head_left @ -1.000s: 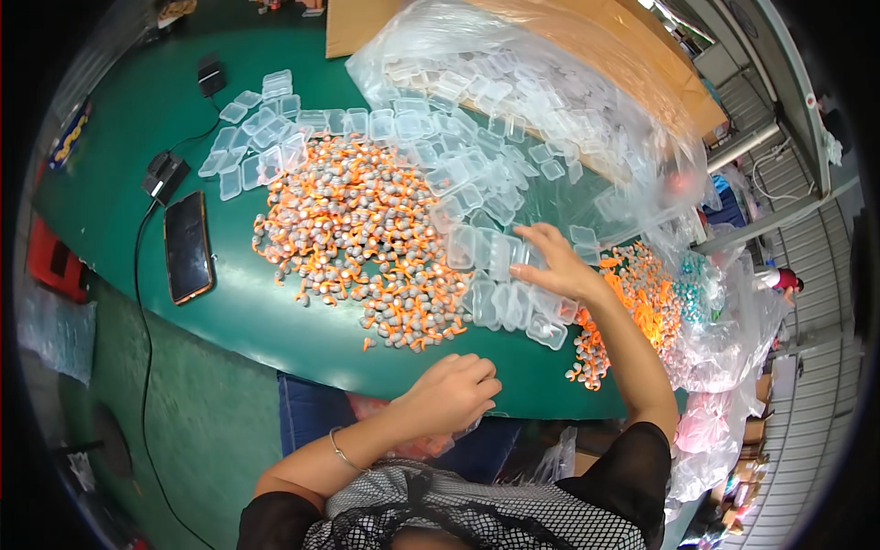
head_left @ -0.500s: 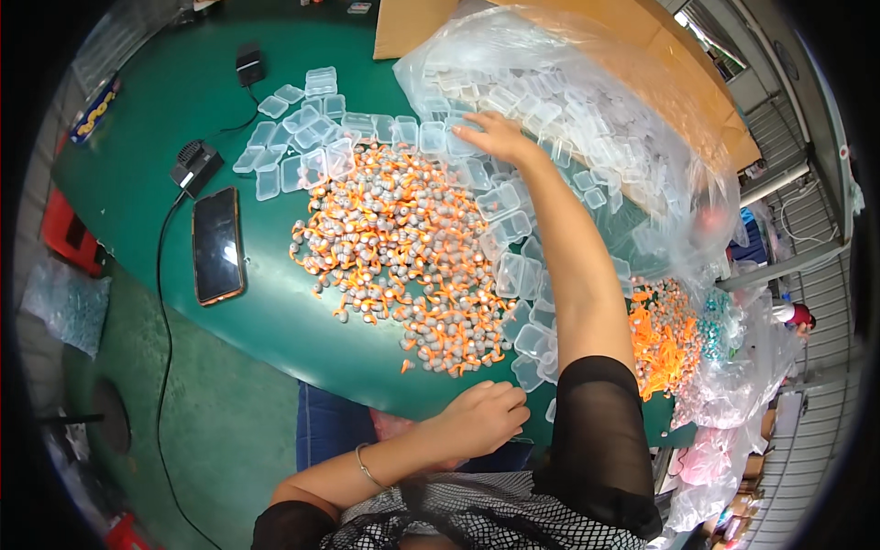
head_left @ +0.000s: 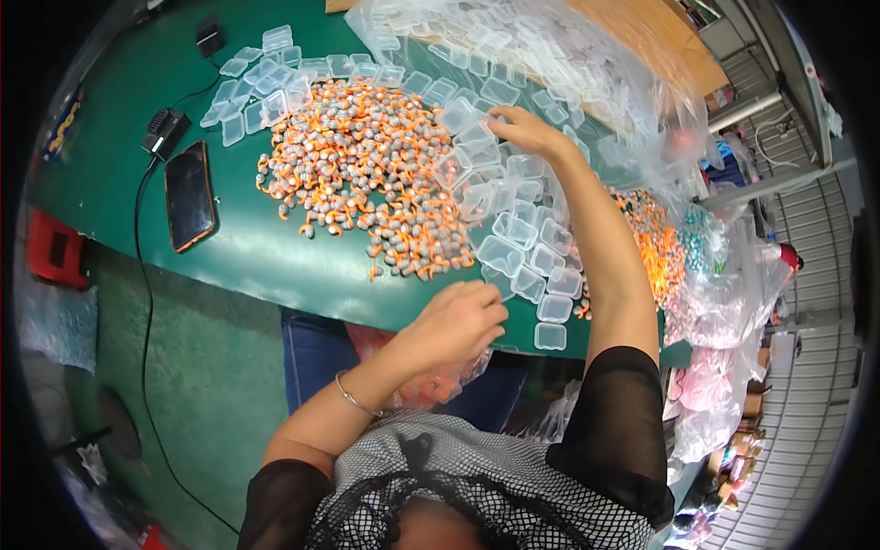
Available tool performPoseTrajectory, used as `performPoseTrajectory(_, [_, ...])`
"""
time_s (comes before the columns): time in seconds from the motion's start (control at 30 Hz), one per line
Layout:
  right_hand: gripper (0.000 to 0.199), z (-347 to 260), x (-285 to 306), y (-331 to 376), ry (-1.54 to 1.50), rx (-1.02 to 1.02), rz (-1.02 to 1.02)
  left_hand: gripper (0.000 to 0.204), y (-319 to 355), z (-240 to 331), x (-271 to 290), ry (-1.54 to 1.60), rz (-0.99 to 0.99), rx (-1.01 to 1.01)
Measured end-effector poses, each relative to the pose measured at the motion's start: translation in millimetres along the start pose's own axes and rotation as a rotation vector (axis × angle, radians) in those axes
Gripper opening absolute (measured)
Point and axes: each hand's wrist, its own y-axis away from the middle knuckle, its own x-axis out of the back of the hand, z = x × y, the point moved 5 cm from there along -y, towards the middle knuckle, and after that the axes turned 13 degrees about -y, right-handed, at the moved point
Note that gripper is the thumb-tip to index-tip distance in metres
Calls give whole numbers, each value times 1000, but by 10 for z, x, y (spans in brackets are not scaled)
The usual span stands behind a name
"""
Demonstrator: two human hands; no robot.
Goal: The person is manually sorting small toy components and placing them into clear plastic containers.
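Note:
My right hand [head_left: 524, 131] reaches over clear plastic hinged boxes [head_left: 502, 92] at the right of the pile, its fingers extended and touching or just above the nearest ones. Several boxes lie open along the right of the pile, down to the table's near edge. Close to that edge, my left hand [head_left: 458, 321] is closed with curled fingers; what it holds, if anything, is hidden. Beyond it spreads a big heap of small grey pieces with orange tails [head_left: 367, 165]. More clear boxes [head_left: 266, 78] sit along the heap's far left side.
A large clear bag of boxes [head_left: 568, 46] lies at the back right. Further right are orange pieces [head_left: 653, 252] and plastic bags [head_left: 724, 293]. A phone [head_left: 191, 197] and a black adapter with a cable [head_left: 165, 133] lie at the left. In my lap is a bag with reddish contents [head_left: 431, 385].
The view has tilted, so the table sits higher in the picture. My right hand has come nearer and right along the boxes. My left hand has moved slightly forward to the table's edge.

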Motion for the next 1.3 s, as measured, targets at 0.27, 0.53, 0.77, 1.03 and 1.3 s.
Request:
performPoseTrajectory(0.27, [61, -90, 371, 830, 7, 346, 383, 14, -2, 23, 7, -34, 36, -36])
performPoseTrajectory(0.53, [27, -173, -142, 2892, -8, 450, 473, 7, 47, 50, 136, -22, 149, -21])
performPoseTrajectory(0.77, [30, 65, -910, 3914, 154, 386, 638, 5, 82, 146, 304, -31, 302, 72])
performPoseTrajectory(1.03, [23, 78, -1278, 3915, 219, 475, 781, 9, 325, -18, 572, -323, 326, 167])
performPoseTrajectory(1.3, [22, 51, -1231, 3844, 31, 493, 774, 18, 374, -117, 691, -516, 291, 211])
